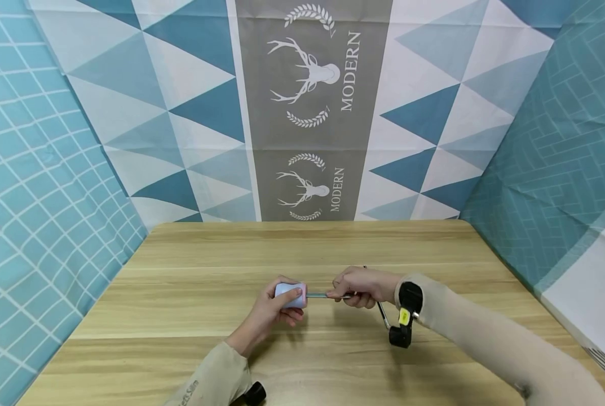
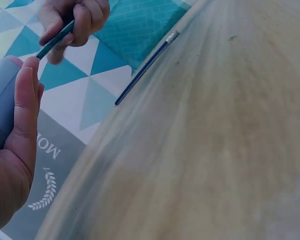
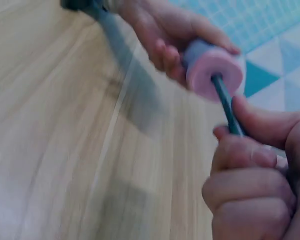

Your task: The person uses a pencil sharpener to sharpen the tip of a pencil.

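Observation:
In the head view, my left hand (image 1: 269, 309) grips a small rounded pencil sharpener (image 1: 284, 288), pale blue with a pink end, its thumb lying along the near side. A dark green pencil (image 1: 316, 295) runs into the hole in the pink end, seen closely in the right wrist view, where the sharpener (image 3: 202, 82) faces the camera. The pencil's inserted tip is hidden. My right hand (image 1: 359, 285) pinches the pencil between thumb and curled fingers, a short way from the sharpener. Both hands are just above the wooden table.
A second pencil, dark blue (image 2: 145, 70) with a silvery end, lies on the wooden table (image 1: 190, 316), partly behind my right hand in the head view. Patterned cloth (image 1: 195, 113) hangs along the back and both sides of the table.

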Available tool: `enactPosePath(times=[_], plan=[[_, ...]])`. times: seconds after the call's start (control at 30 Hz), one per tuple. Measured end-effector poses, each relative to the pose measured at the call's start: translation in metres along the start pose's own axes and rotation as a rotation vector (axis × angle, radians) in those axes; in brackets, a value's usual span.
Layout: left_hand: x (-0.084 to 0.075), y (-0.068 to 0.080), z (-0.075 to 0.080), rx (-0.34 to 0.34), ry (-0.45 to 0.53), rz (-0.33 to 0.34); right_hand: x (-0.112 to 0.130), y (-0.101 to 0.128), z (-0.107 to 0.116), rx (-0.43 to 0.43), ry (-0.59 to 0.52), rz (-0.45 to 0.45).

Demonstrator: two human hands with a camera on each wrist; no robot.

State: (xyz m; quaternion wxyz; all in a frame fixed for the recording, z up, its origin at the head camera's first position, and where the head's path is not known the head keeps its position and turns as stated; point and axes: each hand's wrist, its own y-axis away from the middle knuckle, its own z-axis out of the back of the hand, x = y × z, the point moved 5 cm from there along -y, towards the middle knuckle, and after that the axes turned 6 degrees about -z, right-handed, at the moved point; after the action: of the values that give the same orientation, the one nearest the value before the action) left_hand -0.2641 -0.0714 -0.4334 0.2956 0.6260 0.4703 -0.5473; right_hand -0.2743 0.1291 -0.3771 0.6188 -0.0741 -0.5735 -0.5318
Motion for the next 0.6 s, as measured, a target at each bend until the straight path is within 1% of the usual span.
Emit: enactPosePath(times=[0.03, 0.07, 0.1, 0.13, 0.17, 0.2, 0.23, 0.27, 0.3, 0.37, 0.4, 0.43, 0.47, 0.5, 0.53, 0.57, 0.6], plan=[[0.0, 0.001, 0.0, 0.008, -0.001, -0.006, -0.001, -0.001, 0.0, 0.026, -0.008, -0.04], [0.001, 0.001, 0.001, 0.011, 0.002, -0.011, -0.002, -0.001, 0.0, 0.044, -0.009, -0.056], [0.001, 0.002, 0.002, 0.012, 0.005, -0.013, -0.001, -0.001, -0.001, 0.048, -0.003, -0.037], [0.001, 0.002, 0.003, 0.008, 0.012, -0.013, 0.0, -0.001, 0.0, 0.032, 0.017, 0.01], [0.001, 0.001, 0.004, 0.003, 0.021, -0.015, 0.002, 0.001, 0.0, 0.005, 0.056, 0.081], [0.001, 0.001, 0.005, -0.006, 0.028, -0.017, 0.005, 0.003, 0.0, -0.034, 0.112, 0.171], [0.001, 0.001, 0.006, -0.015, 0.034, -0.017, 0.008, 0.006, -0.001, -0.084, 0.191, 0.289], [0.001, 0.001, 0.007, -0.023, 0.037, -0.016, 0.012, 0.01, -0.002, -0.142, 0.303, 0.417], [0.001, 0.0, 0.008, -0.028, 0.037, -0.014, 0.015, 0.015, -0.003, -0.213, 0.446, 0.556], [0.001, 0.0, 0.008, -0.04, 0.036, -0.008, 0.017, 0.027, -0.009, -0.41, 0.828, 0.816], [0.001, -0.001, 0.008, -0.045, 0.037, -0.004, 0.016, 0.032, -0.012, -0.527, 1.023, 0.926], [0.001, -0.001, 0.008, -0.05, 0.039, 0.0, 0.014, 0.036, -0.016, -0.649, 1.203, 1.018], [0.001, -0.001, 0.007, -0.055, 0.042, 0.001, 0.011, 0.039, -0.018, -0.754, 1.352, 1.089], [0.0, -0.001, 0.006, -0.061, 0.046, -0.001, 0.008, 0.041, -0.02, -0.844, 1.472, 1.142], [0.0, -0.001, 0.005, -0.066, 0.048, -0.001, 0.005, 0.041, -0.021, -0.914, 1.565, 1.175], [0.0, -0.001, 0.004, -0.069, 0.051, 0.0, 0.003, 0.041, -0.022, -0.951, 1.611, 1.203], [0.001, -0.001, 0.003, -0.068, 0.06, 0.002, 0.001, 0.04, -0.022, -0.979, 1.632, 1.23]])
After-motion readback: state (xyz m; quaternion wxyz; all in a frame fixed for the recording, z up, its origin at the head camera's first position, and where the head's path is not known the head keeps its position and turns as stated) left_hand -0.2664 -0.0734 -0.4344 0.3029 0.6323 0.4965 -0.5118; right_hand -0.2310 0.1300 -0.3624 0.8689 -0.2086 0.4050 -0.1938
